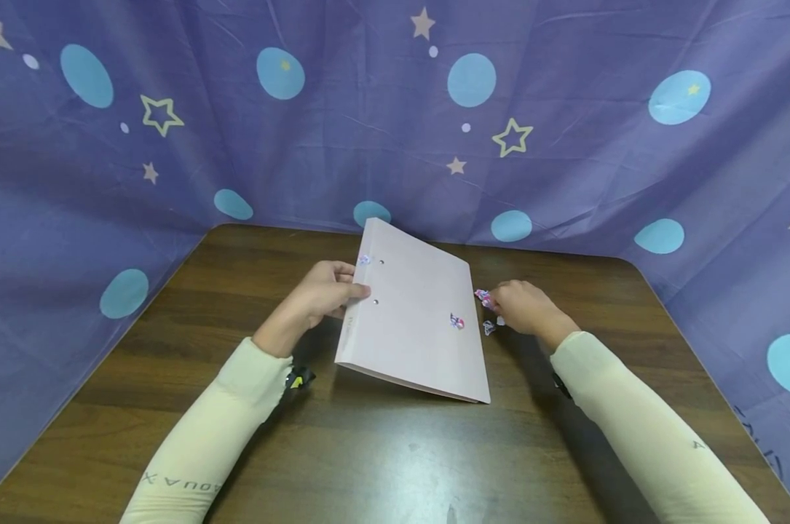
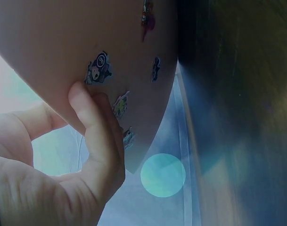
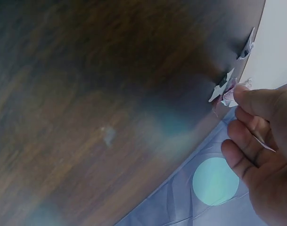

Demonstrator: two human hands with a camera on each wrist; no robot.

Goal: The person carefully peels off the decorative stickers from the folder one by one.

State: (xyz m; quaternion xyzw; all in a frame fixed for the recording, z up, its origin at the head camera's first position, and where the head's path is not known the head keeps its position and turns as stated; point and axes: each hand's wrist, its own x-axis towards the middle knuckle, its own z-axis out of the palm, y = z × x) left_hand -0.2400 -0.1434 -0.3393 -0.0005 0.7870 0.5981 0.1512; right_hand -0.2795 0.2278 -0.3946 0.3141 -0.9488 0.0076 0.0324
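Note:
My left hand (image 1: pixel 322 295) grips a pale pink ring binder (image 1: pixel 414 291) by its spine, thumb on the front cover and fingers behind. The binder is tilted, its spine side raised off the table. A small cartoon sticker (image 1: pixel 457 321) is on the front cover and another sticker (image 1: pixel 365 259) on the spine. In the left wrist view, several stickers (image 2: pixel 100 69) dot the underside cover beside my fingers. Right of the binder, my right hand (image 1: pixel 524 307) pinches a small cut-out sticker (image 3: pixel 231 96) between thumb and forefinger. A thin paper edge (image 3: pixel 263 143) shows in its other curled fingers.
Loose stickers lie on the dark wooden table (image 1: pixel 395 451) by the binder's right edge, one a whitish cut-out (image 1: pixel 489 327). A purple curtain (image 1: pixel 381 109) with stars and blue dots hangs behind the table and along both sides.

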